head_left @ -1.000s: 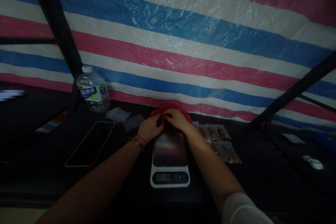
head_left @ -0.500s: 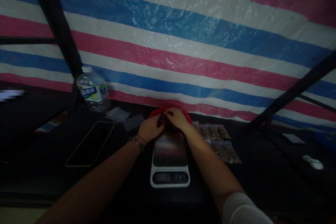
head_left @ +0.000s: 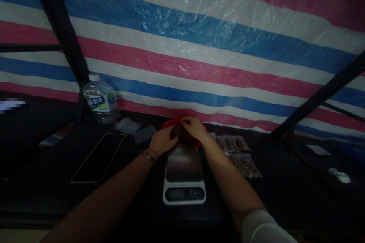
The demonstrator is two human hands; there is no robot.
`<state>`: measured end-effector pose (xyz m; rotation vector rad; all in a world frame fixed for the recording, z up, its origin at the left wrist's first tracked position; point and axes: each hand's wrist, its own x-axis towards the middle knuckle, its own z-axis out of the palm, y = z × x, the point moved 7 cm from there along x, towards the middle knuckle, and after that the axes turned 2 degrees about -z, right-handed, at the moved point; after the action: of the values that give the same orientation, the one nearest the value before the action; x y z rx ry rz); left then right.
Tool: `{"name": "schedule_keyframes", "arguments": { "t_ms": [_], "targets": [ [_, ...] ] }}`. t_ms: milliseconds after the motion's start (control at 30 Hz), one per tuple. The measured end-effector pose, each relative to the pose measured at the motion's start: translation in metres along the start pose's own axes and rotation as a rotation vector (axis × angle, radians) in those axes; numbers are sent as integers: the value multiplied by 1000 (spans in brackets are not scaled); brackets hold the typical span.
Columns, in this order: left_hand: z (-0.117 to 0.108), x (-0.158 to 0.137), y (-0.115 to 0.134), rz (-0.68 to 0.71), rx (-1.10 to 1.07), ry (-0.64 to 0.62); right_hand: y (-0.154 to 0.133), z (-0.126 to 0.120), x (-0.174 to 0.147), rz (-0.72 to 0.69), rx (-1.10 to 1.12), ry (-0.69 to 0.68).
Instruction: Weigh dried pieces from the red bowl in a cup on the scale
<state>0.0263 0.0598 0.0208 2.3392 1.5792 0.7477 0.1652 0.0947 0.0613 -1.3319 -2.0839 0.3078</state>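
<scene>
Black tabletop [head_left: 279, 190], red bowl [head_left: 171, 121], perhaps brownish bits [head_left: 184, 136]

I seem to be at a makeshift work booth, perhaps a small workshop; I cannot tell whether it belongs to a shop. My clue is the plastic sheet [head_left: 199, 55], striped red, white and blue, that forms a wall behind the scale [head_left: 184, 174]. 2 dark posts [head_left: 62, 26] slant up, 1 on each side of the scale, and a black table [head_left: 282, 182] lies under it. Filled packets [head_left: 247, 165] lie to the scale's right; a phone [head_left: 98, 158] and bottle [head_left: 100, 103] are to its left.
</scene>
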Motion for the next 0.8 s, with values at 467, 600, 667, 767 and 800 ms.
{"name": "schedule_keyframes", "arguments": {
  "t_ms": [467,600,667,767,800],
  "targets": [
    [-4,-10,21,234,-115,-86,-19,-46,-16,11,7,16],
    [3,-23,40,431,-220,-261,-23,-53,-21,5,-1,17],
    [5,-28,48,497,-237,-312,-24,-53,-21,-3,3,10],
    [7,-31,47,520,-228,-360,-25,-51,-21,-17,-4,-11],
    [6,-29,43,503,-221,-346,-24,-51,-20,-18,-12,-13]
  ]
}}
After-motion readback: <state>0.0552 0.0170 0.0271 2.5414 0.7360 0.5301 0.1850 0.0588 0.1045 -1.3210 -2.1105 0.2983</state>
